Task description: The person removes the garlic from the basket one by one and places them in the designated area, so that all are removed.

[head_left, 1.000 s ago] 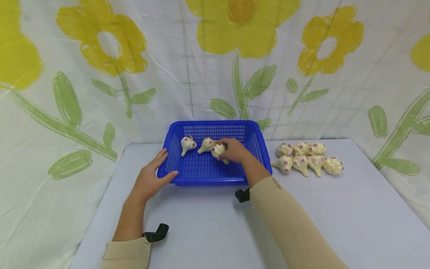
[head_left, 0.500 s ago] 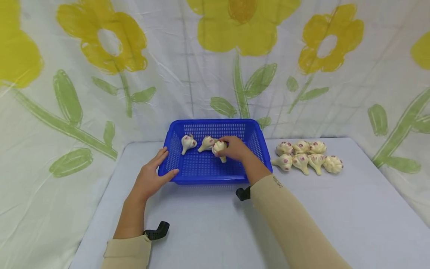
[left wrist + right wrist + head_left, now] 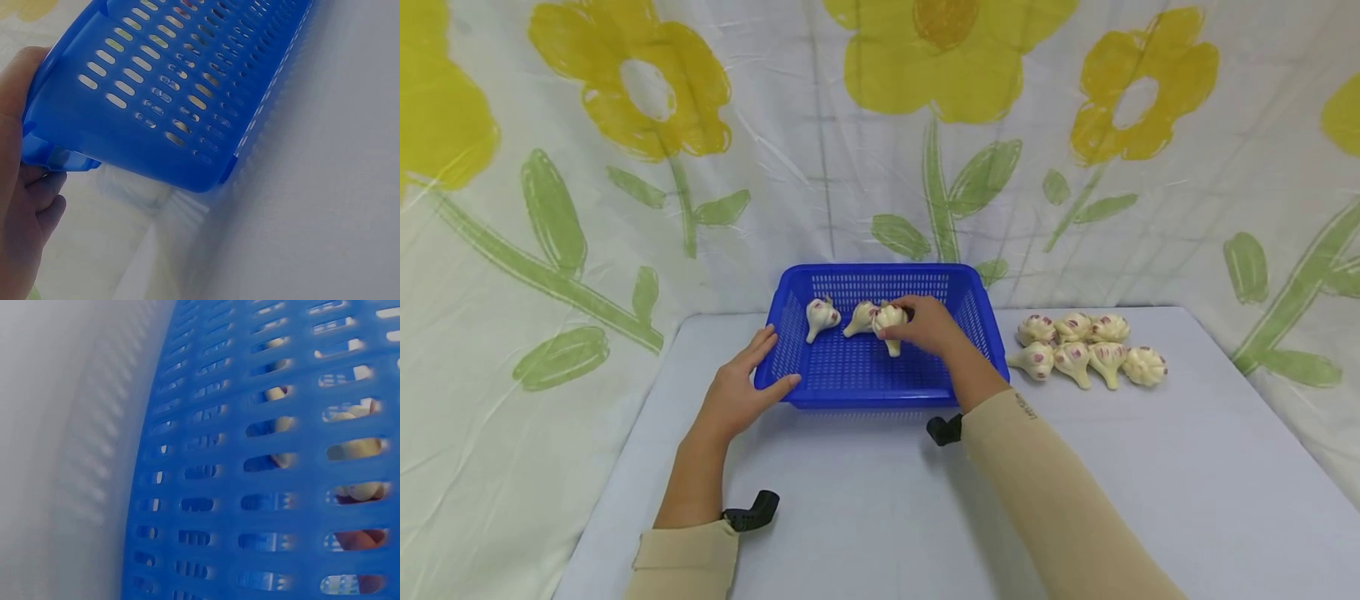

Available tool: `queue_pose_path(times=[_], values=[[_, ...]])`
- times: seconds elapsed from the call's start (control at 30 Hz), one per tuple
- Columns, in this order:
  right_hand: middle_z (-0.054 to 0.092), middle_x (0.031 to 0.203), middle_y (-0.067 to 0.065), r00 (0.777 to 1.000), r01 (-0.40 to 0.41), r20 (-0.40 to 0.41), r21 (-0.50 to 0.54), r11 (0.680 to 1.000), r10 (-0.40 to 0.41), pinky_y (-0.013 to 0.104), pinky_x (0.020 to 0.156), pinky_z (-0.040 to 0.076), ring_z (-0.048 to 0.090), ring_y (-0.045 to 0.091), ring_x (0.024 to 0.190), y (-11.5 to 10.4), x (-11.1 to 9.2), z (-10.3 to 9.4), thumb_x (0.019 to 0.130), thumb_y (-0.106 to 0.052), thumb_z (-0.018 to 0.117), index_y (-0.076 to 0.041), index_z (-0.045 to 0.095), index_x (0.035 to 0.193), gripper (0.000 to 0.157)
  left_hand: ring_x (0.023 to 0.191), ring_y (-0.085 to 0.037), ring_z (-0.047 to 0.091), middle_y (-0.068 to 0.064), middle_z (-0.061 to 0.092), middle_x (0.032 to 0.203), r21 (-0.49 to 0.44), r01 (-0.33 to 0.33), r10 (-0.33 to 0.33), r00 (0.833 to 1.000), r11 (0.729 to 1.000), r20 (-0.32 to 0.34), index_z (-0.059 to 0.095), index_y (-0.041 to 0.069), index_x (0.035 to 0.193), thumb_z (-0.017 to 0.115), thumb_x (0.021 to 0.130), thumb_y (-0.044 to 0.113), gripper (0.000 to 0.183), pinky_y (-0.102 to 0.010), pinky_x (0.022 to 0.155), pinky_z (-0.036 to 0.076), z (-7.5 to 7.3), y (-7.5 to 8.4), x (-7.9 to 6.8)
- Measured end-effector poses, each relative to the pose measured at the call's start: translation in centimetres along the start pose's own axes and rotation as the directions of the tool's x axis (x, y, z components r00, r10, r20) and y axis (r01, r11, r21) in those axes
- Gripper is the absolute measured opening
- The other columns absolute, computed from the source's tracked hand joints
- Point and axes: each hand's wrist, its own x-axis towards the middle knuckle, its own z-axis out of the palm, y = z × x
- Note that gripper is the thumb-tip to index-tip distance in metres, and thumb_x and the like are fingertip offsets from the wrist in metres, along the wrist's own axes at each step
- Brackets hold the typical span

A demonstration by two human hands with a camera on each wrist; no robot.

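A blue plastic basket [image 3: 865, 402] with slotted walls stands on the white-covered table. My left hand [image 3: 737, 393] grips its left front corner, thumb over the front rim; the left wrist view shows curled fingers [image 3: 47, 203] below the rim. Inside the basket, my right hand [image 3: 928, 325] holds a garlic bulb [image 3: 890, 318] between thumb and fingers, its stem pointing down toward the front. Two more bulbs lie to its left: one garlic bulb [image 3: 861, 318] right beside it, another garlic bulb [image 3: 822, 317] near the left wall. Through the slots, the right wrist view shows parts of the fingers [image 3: 359, 540].
Right of the basket, several garlic bulbs [image 3: 1071, 358] lie in two rows on the table [image 3: 1150, 467], the nearest with its stem close to the basket wall. A curtain [image 3: 760, 192] printed with yellow flowers hangs behind the table. Black wrist cameras [image 3: 752, 510] sit on both forearms.
My right hand has turned the held garlic bulb so its stem points more straight toward the front, and shifted it slightly back. My left hand stays at the basket corner.
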Motion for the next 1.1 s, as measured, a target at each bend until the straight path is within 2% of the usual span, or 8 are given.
queue_pose_path(times=[0.3,0.57,0.83,1.1], values=[[0.068,0.12,0.004,0.999,0.037,-0.041,0.039,0.999,-0.035,0.04,0.091,0.055,0.064,0.02,0.108,-0.6,-0.5,-0.2,0.077,-0.044,0.083,-0.016,0.064,0.131,0.064,0.15,-0.034,0.022,0.0,0.021,0.164,-0.013,0.006,-0.006,1.0,1.0,0.0,0.029,0.018,0.156,0.065,0.085,0.063,0.092,-0.06,0.116,0.027,-0.1,0.1,-0.2],[0.069,0.12,0.004,0.996,0.04,-0.082,0.013,0.999,-0.039,0.038,0.088,0.056,0.065,0.019,0.107,-0.9,-0.8,-0.4,0.077,-0.048,0.081,-0.016,0.064,0.131,0.065,0.15,-0.034,0.023,0.0,0.021,0.164,-0.006,0.001,-0.002,1.0,1.0,-0.006,0.028,0.019,0.156,0.064,0.085,0.064,0.092,-0.061,0.115,0.028,0.0,0.2,-0.2],[0.07,0.121,0.005,0.989,0.07,-0.132,0.001,0.998,-0.069,0.037,0.084,0.058,0.067,0.019,0.105,-1.2,-1.2,-0.2,0.078,-0.044,0.081,-0.016,0.065,0.131,0.062,0.15,-0.034,0.023,0.0,0.021,0.164,0.009,0.001,-0.001,1.0,1.0,-0.005,0.028,0.019,0.156,0.064,0.085,0.065,0.092,-0.06,0.115,0.028,0.1,0.1,-0.1],[0.07,0.12,0.003,0.97,0.134,-0.214,0.087,0.987,-0.113,0.035,0.08,0.058,0.066,0.017,0.104,-1.6,-2.2,-0.4,0.08,-0.045,0.08,-0.017,0.064,0.131,0.061,0.15,-0.034,0.024,0.0,0.022,0.164,0.016,0.001,-0.001,1.0,1.0,-0.008,0.029,0.019,0.156,0.065,0.085,0.064,0.092,-0.06,0.115,0.029,0.1,0.0,-0.1]])
